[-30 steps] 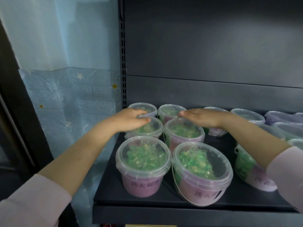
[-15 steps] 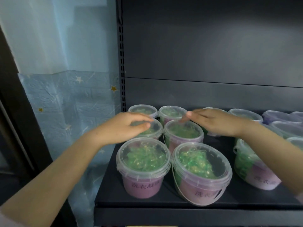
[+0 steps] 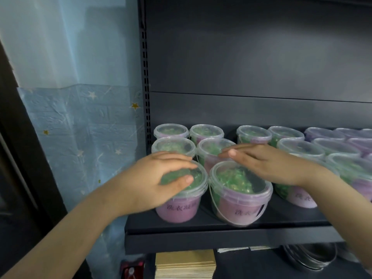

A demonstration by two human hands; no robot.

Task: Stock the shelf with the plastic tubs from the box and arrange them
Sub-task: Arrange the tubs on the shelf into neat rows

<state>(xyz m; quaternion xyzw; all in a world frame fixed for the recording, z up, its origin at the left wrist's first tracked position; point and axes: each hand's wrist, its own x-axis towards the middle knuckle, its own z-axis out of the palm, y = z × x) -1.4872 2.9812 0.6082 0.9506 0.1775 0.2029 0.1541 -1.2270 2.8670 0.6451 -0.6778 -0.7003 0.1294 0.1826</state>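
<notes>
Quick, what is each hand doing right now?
Left hand: open, cupped over the front-left tub.
Right hand: open, flat above the front-right tub.

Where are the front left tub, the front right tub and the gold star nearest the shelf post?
front left tub (image 3: 178,210), head view, on its purple label.
front right tub (image 3: 235,179), head view, on its clear lid.
gold star (image 3: 135,105), head view, on its centre.
</notes>
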